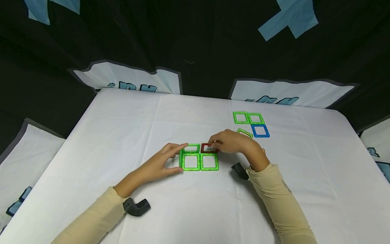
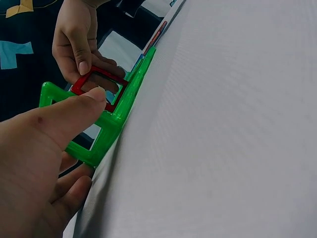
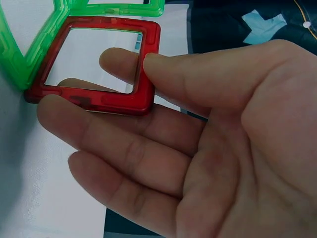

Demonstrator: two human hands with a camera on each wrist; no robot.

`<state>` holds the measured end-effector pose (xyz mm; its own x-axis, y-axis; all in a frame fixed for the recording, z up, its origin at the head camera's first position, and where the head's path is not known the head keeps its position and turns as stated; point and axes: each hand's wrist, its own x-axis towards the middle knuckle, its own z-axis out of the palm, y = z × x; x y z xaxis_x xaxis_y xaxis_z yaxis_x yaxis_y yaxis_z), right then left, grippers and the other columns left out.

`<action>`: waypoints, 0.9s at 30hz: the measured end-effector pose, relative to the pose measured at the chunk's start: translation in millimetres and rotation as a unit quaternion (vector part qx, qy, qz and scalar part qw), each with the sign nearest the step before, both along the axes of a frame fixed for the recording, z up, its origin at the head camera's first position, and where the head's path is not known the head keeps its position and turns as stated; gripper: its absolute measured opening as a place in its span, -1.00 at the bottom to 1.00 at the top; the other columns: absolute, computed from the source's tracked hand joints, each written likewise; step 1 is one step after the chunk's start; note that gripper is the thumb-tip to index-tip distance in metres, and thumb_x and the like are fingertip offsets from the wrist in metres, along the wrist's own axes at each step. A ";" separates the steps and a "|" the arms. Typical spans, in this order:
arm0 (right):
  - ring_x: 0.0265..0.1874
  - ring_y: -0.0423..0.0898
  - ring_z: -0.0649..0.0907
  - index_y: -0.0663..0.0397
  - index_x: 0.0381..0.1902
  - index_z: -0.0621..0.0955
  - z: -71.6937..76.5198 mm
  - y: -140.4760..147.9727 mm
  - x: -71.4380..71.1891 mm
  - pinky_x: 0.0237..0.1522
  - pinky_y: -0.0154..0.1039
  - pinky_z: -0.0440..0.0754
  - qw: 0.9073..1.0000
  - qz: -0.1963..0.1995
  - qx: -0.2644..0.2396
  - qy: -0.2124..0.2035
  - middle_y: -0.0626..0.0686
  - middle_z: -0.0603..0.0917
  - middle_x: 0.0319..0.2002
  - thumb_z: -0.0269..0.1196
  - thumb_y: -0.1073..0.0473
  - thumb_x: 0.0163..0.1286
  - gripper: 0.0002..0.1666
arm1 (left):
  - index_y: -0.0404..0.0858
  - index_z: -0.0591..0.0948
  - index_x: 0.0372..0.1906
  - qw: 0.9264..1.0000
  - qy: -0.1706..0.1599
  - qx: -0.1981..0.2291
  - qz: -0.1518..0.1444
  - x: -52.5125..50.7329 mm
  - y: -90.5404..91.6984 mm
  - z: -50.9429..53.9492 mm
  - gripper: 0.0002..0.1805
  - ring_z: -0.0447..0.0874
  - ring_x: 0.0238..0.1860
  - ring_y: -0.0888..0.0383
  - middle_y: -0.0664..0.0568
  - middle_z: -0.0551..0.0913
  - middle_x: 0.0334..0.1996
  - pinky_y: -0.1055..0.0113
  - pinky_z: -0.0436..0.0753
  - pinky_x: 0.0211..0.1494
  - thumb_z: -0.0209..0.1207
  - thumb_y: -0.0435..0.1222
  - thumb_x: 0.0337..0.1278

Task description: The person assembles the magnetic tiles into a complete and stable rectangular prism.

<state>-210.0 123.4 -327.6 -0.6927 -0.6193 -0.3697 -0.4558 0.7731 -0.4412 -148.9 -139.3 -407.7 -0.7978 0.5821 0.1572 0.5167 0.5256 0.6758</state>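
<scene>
Several green square magnetic tiles (image 1: 191, 169) with hollow centres are joined mid-table; two lie flat and others stand along the left and far sides. My left hand (image 1: 158, 164) pinches the left side of this group, index finger at the far corner and thumb at the near one. In the left wrist view that thumb crosses in front of a green tile (image 2: 106, 144). A red square magnetic tile (image 3: 151, 64) stands at the far right, against the green tiles. Thumb and fingers of my right hand (image 1: 231, 141) pinch its right side; its edges meet green ones in the right wrist view.
Beyond my right hand lie two green tiles (image 1: 240, 113) side by side, a blue tile (image 1: 261, 136) and another green tile (image 1: 245, 131), partly hidden by the hand. A white cloth (image 1: 182, 210) covers the table, and a dark curtain (image 1: 198, 44) hangs behind.
</scene>
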 end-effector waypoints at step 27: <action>0.11 0.19 0.47 0.29 0.16 0.43 -12.9 68.1 1.4 0.11 0.09 0.42 0.988 -0.130 -0.013 0.077 0.27 0.51 0.10 0.08 0.14 0.36 -0.53 | 0.03 0.16 0.38 1.000 0.012 0.008 -0.003 0.6 0.1 -1.2 -0.16 0.51 -0.01 0.13 0.01 0.36 0.13 0.27 0.53 -0.05 0.30 -0.15 -0.04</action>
<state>-208.6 191.5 -340.5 -0.8771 -0.4202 -0.2328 -0.3060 0.8623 -0.4035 -148.3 -139.2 -408.8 -0.7905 0.5835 0.1859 0.5356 0.5116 0.6719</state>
